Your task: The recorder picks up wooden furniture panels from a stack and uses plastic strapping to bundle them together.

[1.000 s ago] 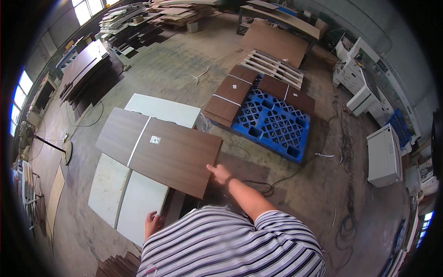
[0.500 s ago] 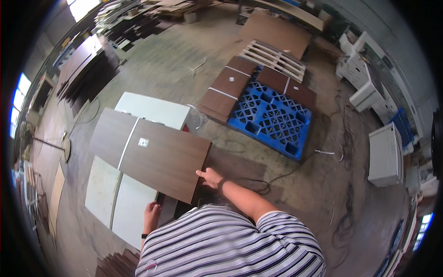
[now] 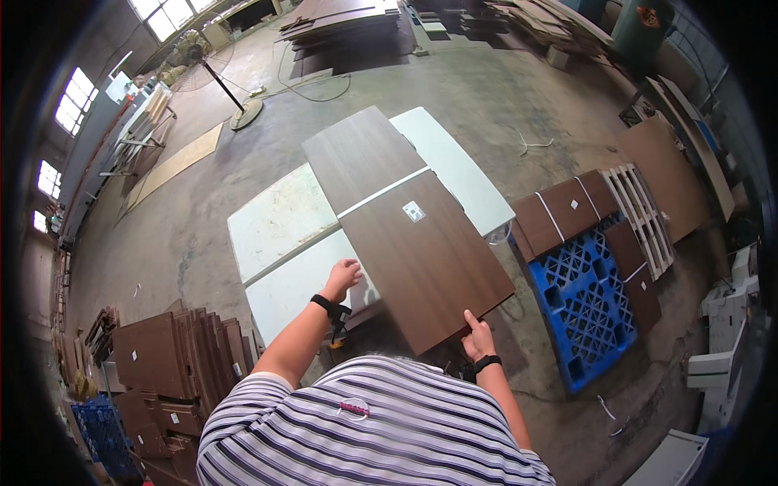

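Note:
A long brown wood-grain board bundle (image 3: 433, 259) lies slantwise before me, with a white strap (image 3: 381, 193) round its middle and a small white label (image 3: 413, 211) on top. My right hand (image 3: 478, 338) grips its near edge by the right corner, thumb on the upper face and fingers hidden underneath. Beside the bundle's left edge is my left hand (image 3: 344, 279), fingers loosely bent and apart, with nothing visible in it. White panels show under the bundle, one to the left (image 3: 279, 206) and one to the right (image 3: 454, 158).
On the right, a blue plastic pallet (image 3: 579, 324) carries strapped brown bundles (image 3: 567, 212), near a wooden slatted pallet (image 3: 640, 215). Brown boards (image 3: 154, 352) are stacked at lower left. A floor fan (image 3: 223, 89) stands far left; more board stacks (image 3: 348, 28) are at the back.
My view has swung left, so the bundle and pallets sit farther right and turned. My left hand has come up beside the bundle's left edge. My right hand keeps hold of its near end.

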Action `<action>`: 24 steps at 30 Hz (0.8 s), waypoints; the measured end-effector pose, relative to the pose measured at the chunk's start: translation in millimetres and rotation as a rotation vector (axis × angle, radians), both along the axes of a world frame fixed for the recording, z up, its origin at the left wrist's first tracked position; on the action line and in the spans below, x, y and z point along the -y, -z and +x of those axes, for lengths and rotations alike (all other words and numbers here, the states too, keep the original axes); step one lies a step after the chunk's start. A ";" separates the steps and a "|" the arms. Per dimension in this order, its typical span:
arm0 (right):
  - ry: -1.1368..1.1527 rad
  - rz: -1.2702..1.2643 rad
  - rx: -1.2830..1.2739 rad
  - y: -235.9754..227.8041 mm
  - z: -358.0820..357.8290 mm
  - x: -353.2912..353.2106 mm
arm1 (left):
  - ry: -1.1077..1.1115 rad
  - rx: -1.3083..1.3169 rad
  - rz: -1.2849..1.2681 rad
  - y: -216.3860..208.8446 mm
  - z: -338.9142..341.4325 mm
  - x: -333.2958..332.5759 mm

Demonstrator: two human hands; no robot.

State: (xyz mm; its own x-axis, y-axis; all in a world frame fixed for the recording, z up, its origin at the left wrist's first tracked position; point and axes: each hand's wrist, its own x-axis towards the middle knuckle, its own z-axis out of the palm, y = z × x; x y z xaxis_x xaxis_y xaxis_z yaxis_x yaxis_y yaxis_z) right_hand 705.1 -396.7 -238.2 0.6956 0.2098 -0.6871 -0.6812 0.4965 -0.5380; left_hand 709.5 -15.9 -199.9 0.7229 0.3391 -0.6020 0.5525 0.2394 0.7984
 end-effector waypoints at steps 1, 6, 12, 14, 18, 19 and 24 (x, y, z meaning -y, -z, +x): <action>0.009 -0.007 -0.003 2.9 1.5 -2.8 | -0.027 -0.004 -0.011 5.0 7.5 -5.8; 0.177 0.032 0.061 -14.9 7.1 -8.1 | 0.090 0.032 -0.122 35.1 48.6 -24.0; 0.260 -0.133 0.146 -50.6 8.3 -33.7 | 0.041 0.069 -0.523 53.1 74.7 -102.9; 0.309 -0.156 0.159 -79.6 3.5 -25.5 | -0.125 0.095 -0.485 31.5 100.2 -74.0; 0.416 -0.212 0.182 -120.6 3.2 -21.0 | -0.013 0.182 -0.547 9.8 118.0 -66.7; 0.452 -0.201 0.206 -129.1 5.4 -15.6 | -0.015 0.123 -0.537 6.1 115.6 -62.1; 0.503 -0.320 0.058 -131.6 -30.6 60.2 | 0.184 0.026 -0.917 24.3 32.7 -34.3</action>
